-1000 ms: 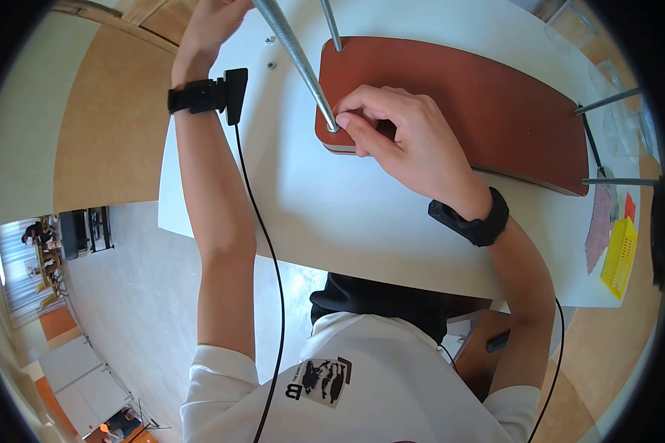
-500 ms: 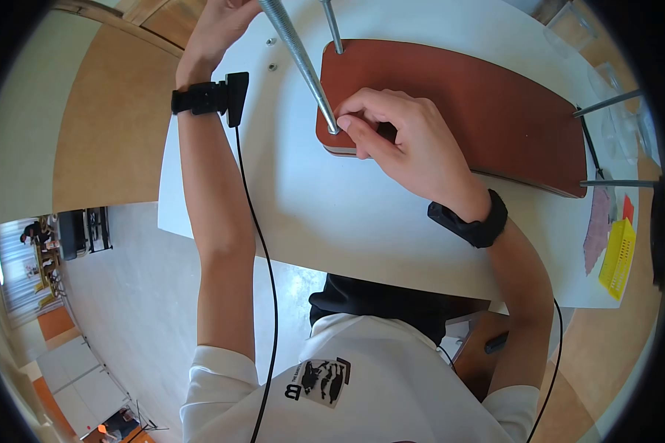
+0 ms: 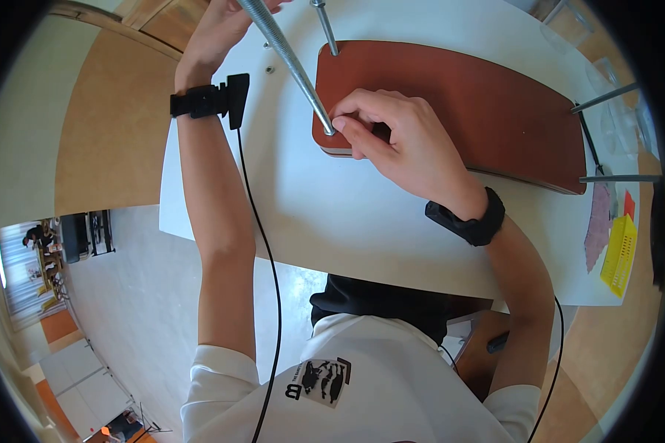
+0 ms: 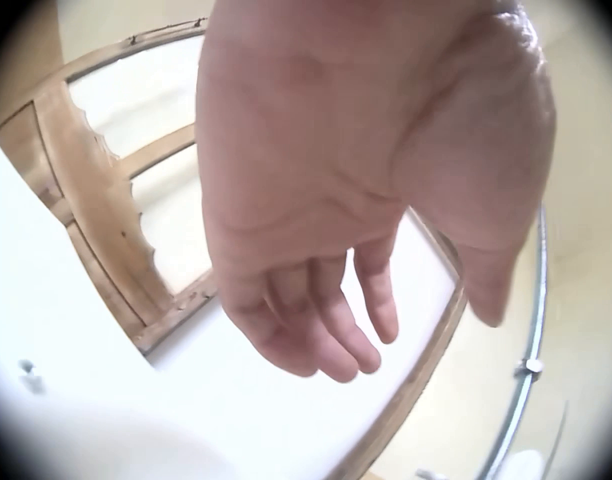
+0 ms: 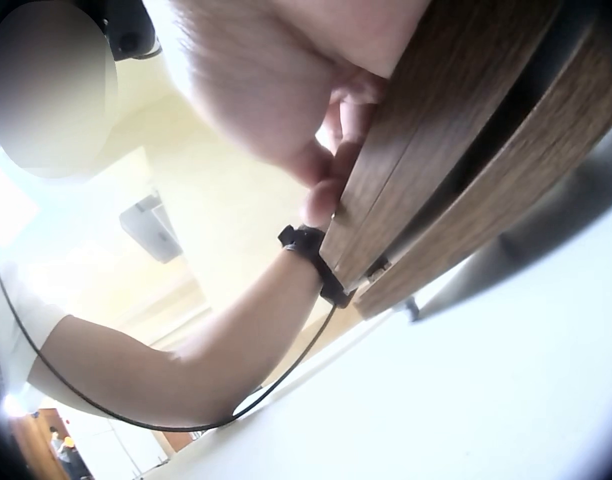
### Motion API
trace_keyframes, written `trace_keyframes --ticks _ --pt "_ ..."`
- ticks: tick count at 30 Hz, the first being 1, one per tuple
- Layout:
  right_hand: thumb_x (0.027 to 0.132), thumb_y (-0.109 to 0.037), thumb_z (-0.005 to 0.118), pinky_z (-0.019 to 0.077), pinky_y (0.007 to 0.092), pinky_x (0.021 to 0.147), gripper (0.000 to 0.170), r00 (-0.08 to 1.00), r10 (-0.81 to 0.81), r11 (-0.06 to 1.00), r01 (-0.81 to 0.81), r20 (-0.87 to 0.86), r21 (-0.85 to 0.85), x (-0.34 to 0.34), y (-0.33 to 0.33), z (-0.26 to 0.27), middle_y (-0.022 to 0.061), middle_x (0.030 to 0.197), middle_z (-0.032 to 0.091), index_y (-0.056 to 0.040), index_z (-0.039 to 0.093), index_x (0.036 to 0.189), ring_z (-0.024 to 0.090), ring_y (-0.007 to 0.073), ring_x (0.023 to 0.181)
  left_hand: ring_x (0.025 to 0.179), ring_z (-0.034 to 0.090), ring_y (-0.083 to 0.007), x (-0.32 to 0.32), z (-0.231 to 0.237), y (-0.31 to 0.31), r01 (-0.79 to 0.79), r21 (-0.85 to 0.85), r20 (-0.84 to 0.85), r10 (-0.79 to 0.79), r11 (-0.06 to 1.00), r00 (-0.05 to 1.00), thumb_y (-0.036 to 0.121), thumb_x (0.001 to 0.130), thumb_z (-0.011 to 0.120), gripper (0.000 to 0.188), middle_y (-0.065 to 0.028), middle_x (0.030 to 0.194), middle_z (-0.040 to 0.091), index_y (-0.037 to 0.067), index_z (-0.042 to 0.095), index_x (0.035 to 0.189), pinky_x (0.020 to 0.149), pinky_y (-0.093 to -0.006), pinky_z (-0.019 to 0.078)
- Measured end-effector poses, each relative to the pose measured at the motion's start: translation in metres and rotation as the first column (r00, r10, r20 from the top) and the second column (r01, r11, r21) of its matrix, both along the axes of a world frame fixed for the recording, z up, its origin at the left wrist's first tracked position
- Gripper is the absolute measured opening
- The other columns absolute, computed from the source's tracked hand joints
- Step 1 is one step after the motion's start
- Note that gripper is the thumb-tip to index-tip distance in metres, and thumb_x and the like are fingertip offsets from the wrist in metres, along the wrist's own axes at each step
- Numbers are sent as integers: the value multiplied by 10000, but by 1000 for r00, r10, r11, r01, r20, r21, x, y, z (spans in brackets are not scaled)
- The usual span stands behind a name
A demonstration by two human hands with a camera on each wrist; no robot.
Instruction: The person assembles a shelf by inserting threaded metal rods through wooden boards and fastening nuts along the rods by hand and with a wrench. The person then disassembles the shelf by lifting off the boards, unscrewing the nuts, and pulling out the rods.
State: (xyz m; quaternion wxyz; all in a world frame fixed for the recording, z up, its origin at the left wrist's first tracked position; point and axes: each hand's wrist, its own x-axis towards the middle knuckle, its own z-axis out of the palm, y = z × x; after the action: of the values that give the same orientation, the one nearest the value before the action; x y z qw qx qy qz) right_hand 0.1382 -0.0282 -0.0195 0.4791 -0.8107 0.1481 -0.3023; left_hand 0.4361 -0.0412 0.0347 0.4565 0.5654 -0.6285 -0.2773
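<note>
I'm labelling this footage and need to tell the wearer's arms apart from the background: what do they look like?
Short white sleeves end above the elbows. Both the left hand and right hand are ungloved. Each wrist wears a black strap; the left has a flat black block. Thin black cables trail along both arms.
</note>
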Motion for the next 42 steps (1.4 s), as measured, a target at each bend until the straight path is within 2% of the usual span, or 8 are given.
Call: trace_keyframes --ticks 2,6,14,17,26,29,31,42 --pt "973 -114 635 479 321 541 106 1000 2 1000 -2 8 -29 1 0 0 84 667 677 -20 670 939 631 190 539 1113 639 -154 -24 11 0 278 -90 -163 -290 956 943 181 986 721 412 -68 1201 689 12 607 1344 1000 -305 512" --pt "972 -114 636 486 321 546 105 1000 8 1000 -8 2 -23 3 1 3 83 669 680 -20 669 939 641 191 548 1130 643 -168 -34 12 0 306 -8 -5 -306 952 952 144 984 718 400 -82 1201 694 17 607 1347 994 -315 522" --pt "976 -109 631 495 323 561 102 1000 -1 999 2 28 -38 0 0 0 81 672 679 -20 665 938 655 206 574 1148 629 -175 -6 2 2 -154 45 -57 156 987 986 300 991 714 482 -80 1227 686 26 595 1370 1016 -360 511" --pt "975 -111 631 494 323 567 106 1000 6 1000 -6 -16 -18 0 -1 4 80 669 677 -20 663 932 657 208 585 1154 621 -171 -20 10 -4 404 -98 -73 -411 910 909 261 994 715 511 -76 1322 637 25 548 1414 1030 -343 499" --pt "970 -104 639 531 318 601 103 1000 10 999 -10 16 -31 -2 0 5 79 713 713 -10 661 936 726 205 666 1155 616 -142 6 -11 1 -71 70 -37 74 995 997 231 978 736 424 -47 1216 683 25 616 1329 1035 -329 482" --pt "967 -101 644 548 307 611 103 1000 15 1000 -15 -25 4 -3 0 7 83 728 721 -5 662 934 755 209 710 1189 614 -181 -20 7 2 3 35 -147 2 999 989 259 978 736 457 -71 1270 669 28 603 1349 1056 -367 480" --pt "967 -99 643 547 301 604 103 1000 11 1000 -11 -19 5 -1 1 7 84 729 721 -4 663 933 757 209 707 1214 608 -220 -34 13 1 339 -43 -96 -342 940 935 256 985 725 465 -93 1355 625 35 588 1371 1067 -403 480" --pt "950 -119 640 504 379 645 108 1000 -16 997 17 7 -77 -2 -2 -1 93 694 679 -20 666 916 640 261 641 1190 602 -194 -20 9 3 189 53 -105 -183 981 978 64 947 730 452 -78 1369 597 36 580 1373 1061 -359 486"
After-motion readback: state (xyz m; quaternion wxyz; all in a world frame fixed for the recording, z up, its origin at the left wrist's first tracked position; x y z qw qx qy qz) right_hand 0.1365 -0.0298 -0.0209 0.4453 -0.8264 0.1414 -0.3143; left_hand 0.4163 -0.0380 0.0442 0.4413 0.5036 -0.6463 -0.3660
